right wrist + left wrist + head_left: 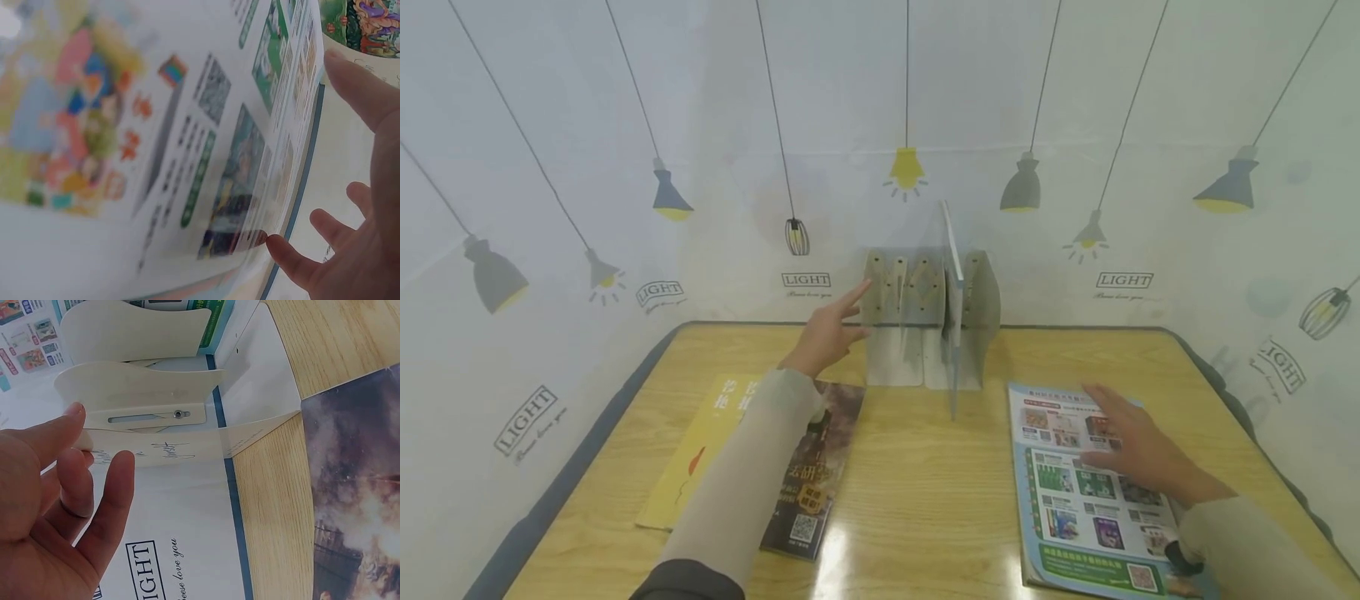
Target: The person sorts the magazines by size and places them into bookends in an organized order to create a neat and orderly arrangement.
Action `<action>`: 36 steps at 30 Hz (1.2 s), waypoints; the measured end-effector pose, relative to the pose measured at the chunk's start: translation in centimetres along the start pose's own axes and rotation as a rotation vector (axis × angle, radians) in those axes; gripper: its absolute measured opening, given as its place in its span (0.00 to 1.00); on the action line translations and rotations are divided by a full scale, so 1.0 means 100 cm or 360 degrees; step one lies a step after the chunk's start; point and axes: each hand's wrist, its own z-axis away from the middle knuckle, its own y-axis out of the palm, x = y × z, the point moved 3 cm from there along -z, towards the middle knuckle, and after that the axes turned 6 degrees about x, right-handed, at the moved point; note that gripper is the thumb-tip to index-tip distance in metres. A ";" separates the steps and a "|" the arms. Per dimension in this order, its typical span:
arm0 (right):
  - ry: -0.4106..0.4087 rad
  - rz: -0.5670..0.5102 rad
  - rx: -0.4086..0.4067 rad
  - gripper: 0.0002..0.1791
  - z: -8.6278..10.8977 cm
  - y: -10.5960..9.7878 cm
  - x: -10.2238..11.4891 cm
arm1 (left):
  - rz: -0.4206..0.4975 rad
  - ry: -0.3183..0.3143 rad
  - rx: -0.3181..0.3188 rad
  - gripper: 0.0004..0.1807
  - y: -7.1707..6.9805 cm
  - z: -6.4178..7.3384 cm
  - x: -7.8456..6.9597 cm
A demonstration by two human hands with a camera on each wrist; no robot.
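Beside the left hand [826,335] stands the bookend rack [893,357], beneath the right hand [1138,446] a catalogue [1075,508] — both hands loosely spread.

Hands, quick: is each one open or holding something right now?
Left hand: open, by the book stand; contact unclear.
Right hand: open, over the right-hand magazine, gripping nothing.

Yellow booklet [694,454] partly hidden by left sleeve [741,475], blue-edged magazine [1075,496] by right hand [1138,450]; right wrist view's page [181,144] blurred
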 end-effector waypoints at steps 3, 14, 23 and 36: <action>0.0034 0.0004 0.0013 0.62 0.003 -0.003 -0.001 | -0.0026 -0.0006 0.0001 0.50 0.000 0.000 -0.001; 0.0206 0.0076 0.0022 0.62 0.013 -0.003 -0.014 | 0.0013 -0.0077 0.0011 0.50 0.001 0.001 0.001; 0.0322 0.0135 -0.0052 0.66 0.018 -0.001 -0.016 | -0.0002 -0.0095 0.0010 0.49 0.000 0.001 -0.004; 0.0676 0.0006 -0.0043 0.70 0.021 -0.004 -0.019 | -0.0010 -0.0100 0.0012 0.50 0.001 0.002 -0.006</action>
